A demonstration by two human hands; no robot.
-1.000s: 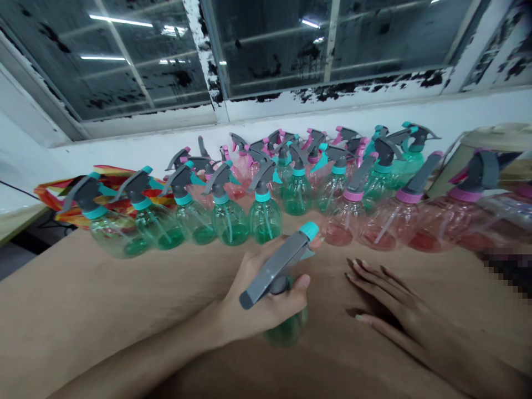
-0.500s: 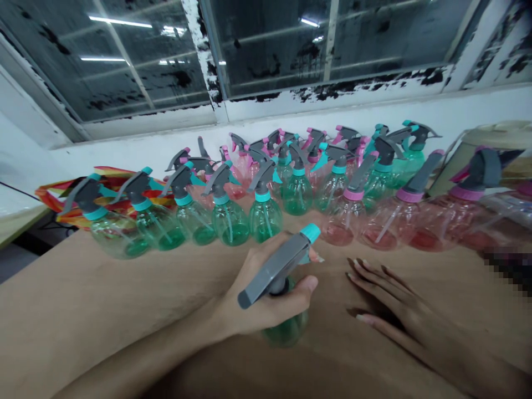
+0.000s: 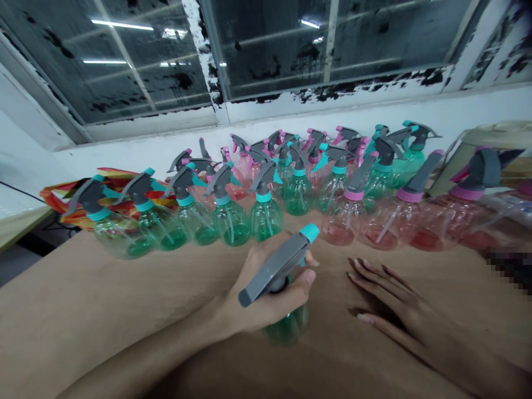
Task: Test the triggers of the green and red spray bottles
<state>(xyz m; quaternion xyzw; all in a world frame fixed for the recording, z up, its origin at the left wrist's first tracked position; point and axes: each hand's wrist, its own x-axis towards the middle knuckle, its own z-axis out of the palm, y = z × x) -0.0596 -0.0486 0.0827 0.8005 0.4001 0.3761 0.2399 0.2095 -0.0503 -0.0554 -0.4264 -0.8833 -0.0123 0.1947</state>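
L hand: holding rnd green plastic spray btl, grey/teal head
R hand: fingers wide, right of btl

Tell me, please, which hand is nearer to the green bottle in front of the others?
Left: the left hand grips the green bottle; the right hand lies on the table, apart, to its right.

Paint-flecked window, white wall, orange bag, beige container
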